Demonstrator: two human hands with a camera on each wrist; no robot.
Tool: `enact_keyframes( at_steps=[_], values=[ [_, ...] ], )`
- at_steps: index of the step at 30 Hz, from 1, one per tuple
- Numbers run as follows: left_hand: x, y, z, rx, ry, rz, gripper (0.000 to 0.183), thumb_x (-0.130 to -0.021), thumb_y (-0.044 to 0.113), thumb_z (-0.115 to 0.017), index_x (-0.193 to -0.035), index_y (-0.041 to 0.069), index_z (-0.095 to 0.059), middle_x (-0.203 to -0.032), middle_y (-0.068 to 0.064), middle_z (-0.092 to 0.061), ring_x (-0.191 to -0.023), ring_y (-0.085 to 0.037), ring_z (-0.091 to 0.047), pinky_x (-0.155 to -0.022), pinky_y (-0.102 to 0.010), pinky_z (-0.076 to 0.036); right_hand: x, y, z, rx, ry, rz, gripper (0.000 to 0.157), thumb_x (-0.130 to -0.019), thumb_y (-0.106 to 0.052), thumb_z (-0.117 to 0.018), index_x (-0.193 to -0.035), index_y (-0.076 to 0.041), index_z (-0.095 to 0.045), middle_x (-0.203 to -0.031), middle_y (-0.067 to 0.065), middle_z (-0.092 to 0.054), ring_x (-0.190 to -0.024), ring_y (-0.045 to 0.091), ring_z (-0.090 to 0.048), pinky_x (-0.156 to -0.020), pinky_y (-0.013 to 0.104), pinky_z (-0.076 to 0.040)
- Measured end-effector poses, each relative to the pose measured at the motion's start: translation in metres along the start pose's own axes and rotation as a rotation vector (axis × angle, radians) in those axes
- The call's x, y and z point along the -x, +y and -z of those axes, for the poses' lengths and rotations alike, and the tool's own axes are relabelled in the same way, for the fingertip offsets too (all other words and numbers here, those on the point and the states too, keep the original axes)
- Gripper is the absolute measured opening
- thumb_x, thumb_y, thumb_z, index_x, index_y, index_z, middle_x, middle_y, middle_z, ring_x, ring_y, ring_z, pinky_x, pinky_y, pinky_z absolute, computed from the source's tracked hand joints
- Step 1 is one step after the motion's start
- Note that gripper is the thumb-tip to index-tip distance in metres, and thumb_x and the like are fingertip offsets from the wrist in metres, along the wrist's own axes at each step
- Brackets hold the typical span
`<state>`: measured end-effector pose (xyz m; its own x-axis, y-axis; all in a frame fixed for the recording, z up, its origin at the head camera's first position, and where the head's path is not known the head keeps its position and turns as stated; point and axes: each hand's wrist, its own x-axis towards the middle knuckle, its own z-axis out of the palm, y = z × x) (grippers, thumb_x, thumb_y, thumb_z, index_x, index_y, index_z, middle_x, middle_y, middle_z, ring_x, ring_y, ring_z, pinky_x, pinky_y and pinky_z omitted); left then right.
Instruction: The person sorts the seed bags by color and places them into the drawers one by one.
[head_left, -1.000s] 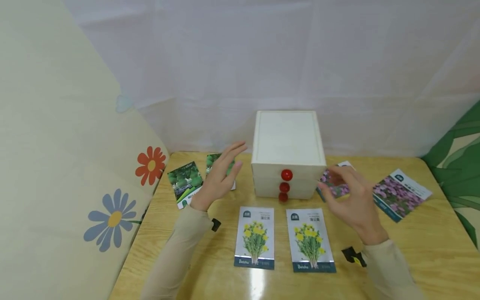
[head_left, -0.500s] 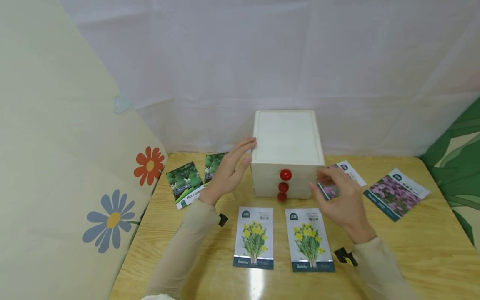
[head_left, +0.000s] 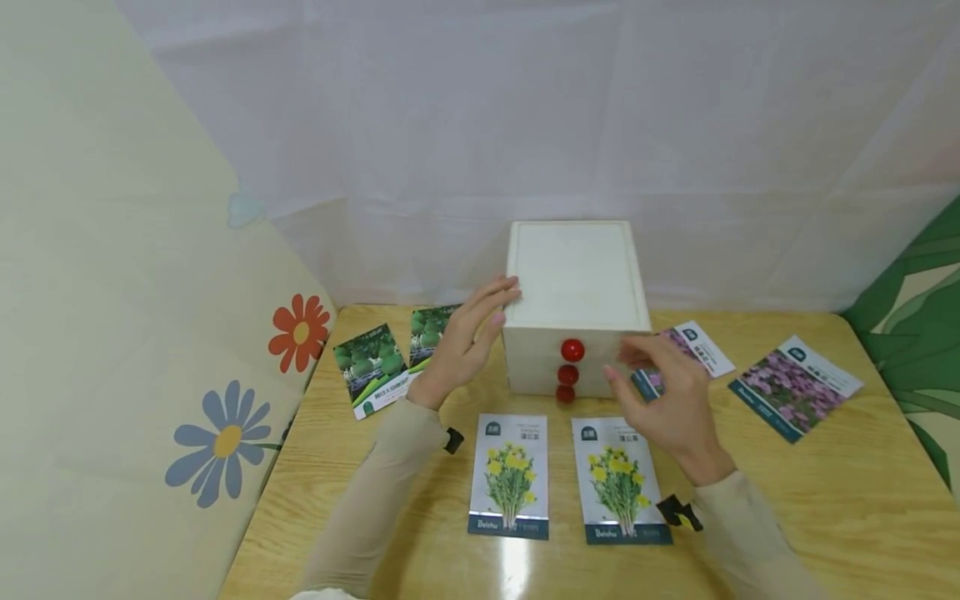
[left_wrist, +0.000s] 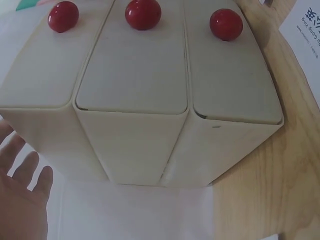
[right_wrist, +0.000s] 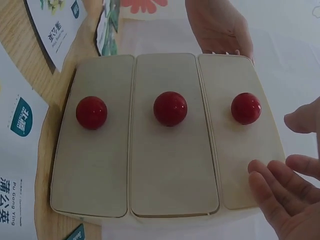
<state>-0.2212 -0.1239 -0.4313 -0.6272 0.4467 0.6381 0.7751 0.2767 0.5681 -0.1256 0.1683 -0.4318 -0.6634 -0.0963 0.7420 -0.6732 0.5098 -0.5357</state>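
Note:
A white box of three stacked drawers (head_left: 576,275) stands at the back of the table, each drawer front bearing a round red knob (head_left: 572,350). All the drawers are closed. My left hand (head_left: 467,343) is at the box's upper left edge, its fingertips right at the top rim and its fingers extended. In front of the right part of the box, my right hand (head_left: 667,400) hovers with loosely bent fingers and nothing between them. The right wrist view shows its fingertips (right_wrist: 260,180) close to the top drawer's front, to one side of the knob (right_wrist: 245,108).
Two yellow-flower seed packets (head_left: 508,475) lie in front of the box on the wooden table (head_left: 420,533). Two green-pictured packets (head_left: 371,367) lie on the left, partly overlapped by my left hand. Two pink-flower packets (head_left: 797,387) lie on the right. A white cloth (head_left: 450,125) hangs behind.
My left hand has moved right to the box's upper left edge. My right hand has moved left across the front of the box, toward the knobs. The box and packets stay put.

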Motion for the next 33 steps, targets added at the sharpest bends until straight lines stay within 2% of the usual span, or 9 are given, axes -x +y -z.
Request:
enact_keyframes(
  at_steps=[4,6,9,12,15,20,27,33],
  values=[
    [0.0,-0.002,-0.005,0.042,0.044,-0.025,0.039,-0.096,-0.013,-0.046,-0.134,-0.006,-0.056,-0.148,-0.025,-0.048,-0.146,-0.04,-0.036,-0.125,-0.045,-0.026,0.0,0.0,-0.004,-0.018,0.0,0.004,0.04,-0.077,-0.008,-0.079,-0.115,0.002,-0.068,-0.097,0.012,-0.072,-0.085,0.025,-0.067,-0.081,0.017,-0.056],
    [0.0,-0.003,-0.007,0.05,0.064,-0.036,0.037,-0.097,-0.011,-0.045,-0.132,-0.006,-0.056,-0.147,-0.026,-0.049,-0.144,-0.042,-0.038,-0.125,-0.045,-0.028,0.0,0.001,-0.006,-0.025,0.003,0.003,0.04,-0.077,-0.007,-0.079,-0.115,0.002,-0.068,-0.099,0.013,-0.072,-0.086,0.026,-0.067,-0.081,0.017,-0.056],
    [0.0,-0.005,-0.01,0.053,0.087,-0.05,0.032,-0.104,0.003,-0.042,-0.132,-0.003,-0.057,-0.147,-0.022,-0.05,-0.144,-0.039,-0.04,-0.124,-0.043,-0.03,0.0,0.0,-0.01,-0.032,0.017,0.009,0.04,-0.076,-0.006,-0.079,-0.113,0.003,-0.068,-0.101,0.014,-0.071,-0.087,0.027,-0.068,-0.082,0.018,-0.056],
    [0.0,-0.008,-0.012,0.056,0.098,-0.061,0.037,-0.109,0.021,-0.039,-0.134,0.002,-0.058,-0.148,-0.016,-0.051,-0.144,-0.035,-0.041,-0.123,-0.043,-0.031,0.001,-0.001,-0.015,-0.046,0.036,0.014,0.04,-0.075,-0.005,-0.08,-0.113,0.003,-0.068,-0.103,0.014,-0.071,-0.087,0.027,-0.068,-0.082,0.019,-0.057],
    [0.0,-0.009,-0.012,0.062,0.11,-0.059,0.04,-0.109,0.027,-0.038,-0.134,0.004,-0.059,-0.148,-0.014,-0.051,-0.144,-0.032,-0.042,-0.123,-0.044,-0.032,0.002,-0.001,-0.019,-0.052,0.04,0.008,0.041,-0.076,-0.006,-0.08,-0.115,0.002,-0.068,-0.105,0.014,-0.071,-0.088,0.026,-0.068,-0.082,0.02,-0.057],
    [0.001,-0.01,-0.014,0.065,0.14,-0.051,0.037,-0.109,0.025,-0.04,-0.132,0.005,-0.061,-0.147,-0.014,-0.053,-0.143,-0.031,-0.044,-0.122,-0.043,-0.034,0.002,-0.003,-0.025,-0.051,0.035,-0.012,0.043,-0.077,-0.005,-0.08,-0.118,0.0,-0.068,-0.108,0.014,-0.071,-0.089,0.027,-0.069,-0.085,0.02,-0.057],
    [0.002,-0.009,-0.019,0.095,0.201,-0.068,0.031,-0.105,0.009,-0.044,-0.129,0.001,-0.062,-0.143,-0.019,-0.055,-0.142,-0.038,-0.043,-0.122,-0.045,-0.032,0.0,-0.007,-0.033,-0.039,0.047,-0.009,0.04,-0.079,-0.007,-0.08,-0.117,-0.001,-0.069,-0.108,0.012,-0.072,-0.092,0.025,-0.07,-0.087,0.019,-0.057],
    [0.003,-0.01,-0.023,0.095,0.211,-0.071,0.035,-0.108,0.021,-0.041,-0.129,0.003,-0.062,-0.144,-0.017,-0.055,-0.143,-0.035,-0.043,-0.122,-0.045,-0.033,0.0,-0.008,-0.041,-0.06,0.063,-0.033,0.039,-0.079,-0.006,-0.082,-0.116,-0.001,-0.07,-0.108,0.012,-0.071,-0.09,0.025,-0.07,-0.084,0.02,-0.058]
  ],
)
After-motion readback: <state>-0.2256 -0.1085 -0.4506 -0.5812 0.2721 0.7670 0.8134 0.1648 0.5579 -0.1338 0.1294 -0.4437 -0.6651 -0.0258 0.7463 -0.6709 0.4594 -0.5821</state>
